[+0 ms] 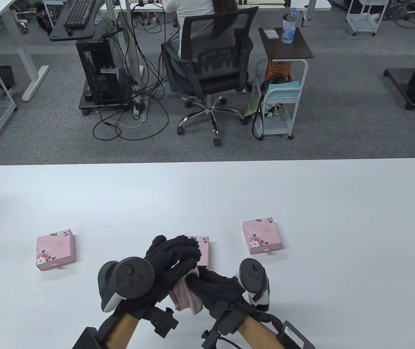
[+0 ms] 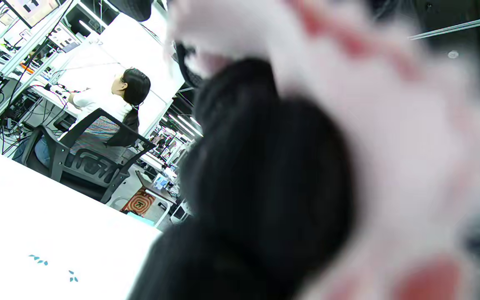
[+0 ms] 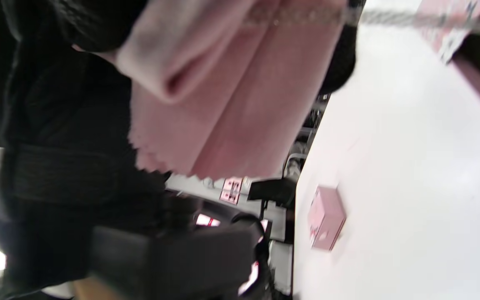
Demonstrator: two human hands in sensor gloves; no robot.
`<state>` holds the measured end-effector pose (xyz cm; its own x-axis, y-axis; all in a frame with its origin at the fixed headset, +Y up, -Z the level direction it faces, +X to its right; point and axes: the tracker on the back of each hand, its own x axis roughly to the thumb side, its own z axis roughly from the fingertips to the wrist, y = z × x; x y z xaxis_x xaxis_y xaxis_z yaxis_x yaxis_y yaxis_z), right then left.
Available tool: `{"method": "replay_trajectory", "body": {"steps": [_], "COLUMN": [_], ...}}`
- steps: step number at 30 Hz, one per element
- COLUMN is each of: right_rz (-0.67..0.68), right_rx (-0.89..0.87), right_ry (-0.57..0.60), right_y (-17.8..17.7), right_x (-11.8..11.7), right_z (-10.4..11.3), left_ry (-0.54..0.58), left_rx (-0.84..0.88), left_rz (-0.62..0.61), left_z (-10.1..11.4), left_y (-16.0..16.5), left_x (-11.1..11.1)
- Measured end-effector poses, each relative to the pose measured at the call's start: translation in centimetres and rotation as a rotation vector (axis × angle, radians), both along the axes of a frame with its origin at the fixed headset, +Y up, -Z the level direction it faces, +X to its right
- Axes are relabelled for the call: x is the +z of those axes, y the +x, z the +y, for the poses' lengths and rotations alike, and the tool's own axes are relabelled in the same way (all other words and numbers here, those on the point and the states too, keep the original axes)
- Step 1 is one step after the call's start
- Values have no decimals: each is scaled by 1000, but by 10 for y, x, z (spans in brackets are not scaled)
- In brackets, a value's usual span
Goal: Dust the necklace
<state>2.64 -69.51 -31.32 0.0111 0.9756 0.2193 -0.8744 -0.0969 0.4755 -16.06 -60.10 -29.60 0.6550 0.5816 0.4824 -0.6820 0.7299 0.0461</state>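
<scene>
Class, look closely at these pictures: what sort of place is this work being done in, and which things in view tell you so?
Most likely an open office or lab workroom. Behind the white table a person sits in a mesh office chair at a desk, beside a computer tower with trailing cables, on grey carpet, with rolling carts nearby.

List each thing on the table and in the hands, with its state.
Left box: closed, flat on table.
Right box: closed, flat.
Middle box: mostly hidden behind hands.
Pink cloth: bunched, held by right hand.
Necklace chain: stretched across cloth.
Left hand: fingers curled.
</scene>
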Motion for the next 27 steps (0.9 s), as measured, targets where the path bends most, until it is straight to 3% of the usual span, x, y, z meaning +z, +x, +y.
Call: {"method": "replay_trajectory", "body": {"steps": [6,9,15,23,27], "right_rz": [35,27,-123,-41,-69], "right_rx": [0,75,257,288,343], "right_ry": [-22,20,146,174,189], "right_y": [-1,-1,2,-2,-3], "right_x": [-1,-1,2,3,3], "right_z": [0,1,5,5,3], "left_ry": [-8,-5,-12,14,24], "left_rx": [8,12,46,43,59], "left_rz": [1,7,8,27,38], "left_z": [0,0,2,3,5], "left_y": [-1,-2,-8,-12,-16], "left_x": [-1,-1,-3,-3,-2]}}
